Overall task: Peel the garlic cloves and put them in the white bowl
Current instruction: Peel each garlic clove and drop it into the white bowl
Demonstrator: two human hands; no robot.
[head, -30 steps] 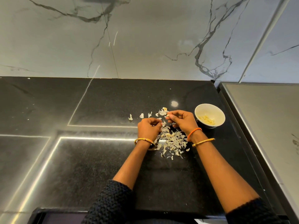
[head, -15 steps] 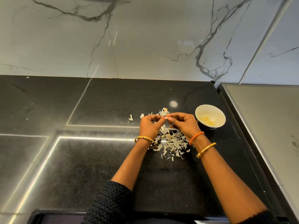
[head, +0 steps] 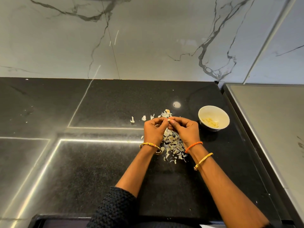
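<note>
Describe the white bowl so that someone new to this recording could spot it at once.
Start at the black countertop under the marble wall and go to its right side, beside the grey steel surface. The white bowl stands just right of the right hand. It is the only dish there and holds pale peeled cloves, unlike the loose garlic skins.

We see, mid-frame, left hand [head: 153, 129] and right hand [head: 185, 129] pinching one clove [head: 168, 120] between fingertips | peels [head: 172, 145] heaped under the hands on the black counter [head: 98, 170] | right of the hands, white bowl [head: 213, 118] holding peeled cloves [head: 211, 122] | marble wall [head: 148, 38] across the top.
</note>
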